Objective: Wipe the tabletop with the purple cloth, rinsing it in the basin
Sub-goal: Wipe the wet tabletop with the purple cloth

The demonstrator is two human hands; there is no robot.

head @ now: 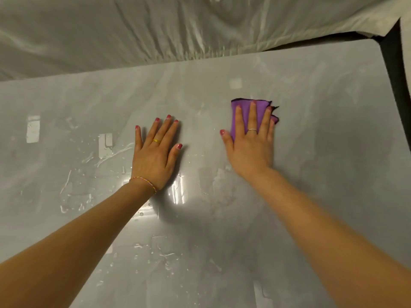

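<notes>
No readable text, labels, brand names, numbers or signs appeared anywhere in the frame.
</notes>
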